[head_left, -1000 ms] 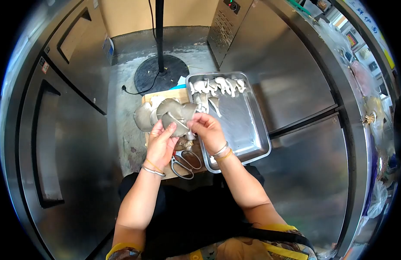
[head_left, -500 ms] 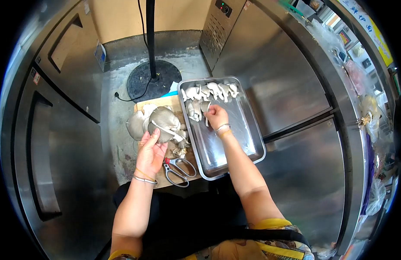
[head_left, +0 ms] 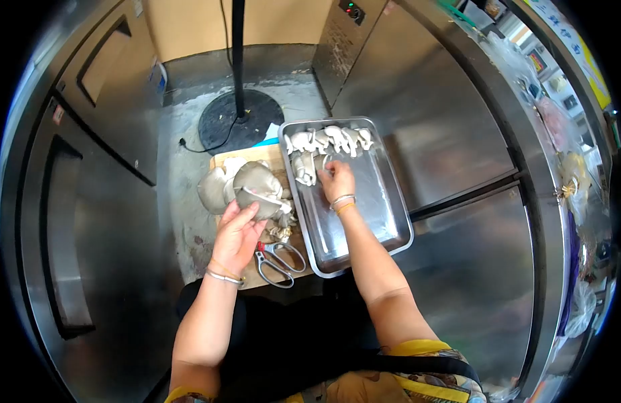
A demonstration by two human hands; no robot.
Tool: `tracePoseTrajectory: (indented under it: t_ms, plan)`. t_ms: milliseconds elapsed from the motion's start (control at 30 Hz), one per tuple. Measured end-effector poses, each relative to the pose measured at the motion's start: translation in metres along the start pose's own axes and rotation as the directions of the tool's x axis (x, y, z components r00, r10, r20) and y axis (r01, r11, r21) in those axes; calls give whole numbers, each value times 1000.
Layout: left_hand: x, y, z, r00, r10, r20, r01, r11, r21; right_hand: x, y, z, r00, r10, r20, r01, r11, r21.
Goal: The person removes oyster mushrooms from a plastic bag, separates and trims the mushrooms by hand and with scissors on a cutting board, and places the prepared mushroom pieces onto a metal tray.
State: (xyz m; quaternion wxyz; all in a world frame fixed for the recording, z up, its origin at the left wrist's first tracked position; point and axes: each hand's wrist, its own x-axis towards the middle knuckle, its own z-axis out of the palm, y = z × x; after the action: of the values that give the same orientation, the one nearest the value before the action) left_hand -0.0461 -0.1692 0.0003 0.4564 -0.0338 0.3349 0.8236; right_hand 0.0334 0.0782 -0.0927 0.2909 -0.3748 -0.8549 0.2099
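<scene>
My left hand (head_left: 238,232) is closed on a grey-capped oyster mushroom (head_left: 251,176), its pale stem towards my thumb. More oyster mushrooms (head_left: 215,191) lie heaped beside and behind it on a wooden board (head_left: 223,160). Inside the metal tray (head_left: 364,228), my right hand (head_left: 339,181) has its fingers bunched around a small mushroom piece (head_left: 321,161), mostly hidden by the fingertips. Next to it sit other torn mushroom pieces (head_left: 304,168), and a row of pieces (head_left: 337,138) runs along the tray's far end. Scissors (head_left: 278,263) with grey handles rest on the board near my left wrist.
A black pole on a round base (head_left: 233,124) stands on the floor beyond the board, with a cable and plug (head_left: 184,142) beside it. Steel cabinet doors (head_left: 451,255) rise on the right, and more steel doors (head_left: 116,255) on the left. Plastic bags (head_left: 582,302) line the far right.
My right hand has settled lower at the second row, and the mushroom strip that hung from its fingers no longer shows below them. The left hand still holds its mushroom, slightly turned.
</scene>
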Motion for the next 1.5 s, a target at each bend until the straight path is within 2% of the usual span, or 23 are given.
tracePoseTrajectory:
  t_ms: [33,100,133,167,200,233,300,433,500,633,833,900,933,1000,1100,1133,1200,1300,1500]
  plan:
    - [0,0,0,1000,8,-20,-8,1000,-4,-1,4,2,997,-47,-62,47,999,-9]
    - [3,-2,-4,997,23,73,-29,996,84,0,-8,-11,999,-26,-37,28,997,68]
    - [5,-5,-8,997,41,66,-47,995,91,0,-28,-24,994,89,56,-99,971,217]
    - [4,-4,-5,997,62,56,-67,992,108,-2,-41,-35,984,54,167,-101,952,289]
    - [4,-5,-1,994,92,61,-100,983,155,-9,-57,-45,925,26,378,-244,804,542]
    - [5,-5,2,990,119,71,-131,971,201,-19,-74,-56,830,-65,553,-419,581,698]
    - [5,-7,0,989,127,71,-140,965,223,-39,-114,-84,664,-227,712,-529,531,662]
    - [1,-9,5,985,161,68,-172,960,219,-55,-120,-75,593,-314,742,-575,479,663]
    - [0,-6,7,980,183,81,-196,957,212,-55,-122,-74,658,-259,707,-598,391,699]
    - [1,-6,3,972,196,129,-218,957,190,-54,-121,-73,700,-214,682,-600,343,723]
    - [4,-11,-4,984,145,107,-167,956,240,-52,-109,-70,713,-210,669,-573,377,728]
    - [-1,-4,5,988,125,96,-145,960,239,-37,-87,-71,820,-148,553,-429,480,765]
    - [-3,-3,8,991,111,77,-126,963,238,-27,-75,-73,891,-60,451,-367,491,790]
    - [-1,-2,1,996,75,54,-86,968,236,-1,-42,-74,924,33,381,-333,561,758]
    - [1,-1,-5,998,41,57,-53,975,216,19,18,-60,885,175,432,-445,595,670]
    - [1,-1,-7,999,24,31,-30,979,201,22,30,-56,888,178,423,-439,596,672]
    - [1,0,-7,1000,4,-6,-3,984,180,25,39,-53,852,224,474,-502,610,614]
    - [1,1,-7,1000,-11,-20,14,986,168,23,41,-41,848,319,423,-525,614,590]
    - [2,2,-10,997,-52,-52,60,987,148,26,46,-30,825,324,464,-551,644,530]
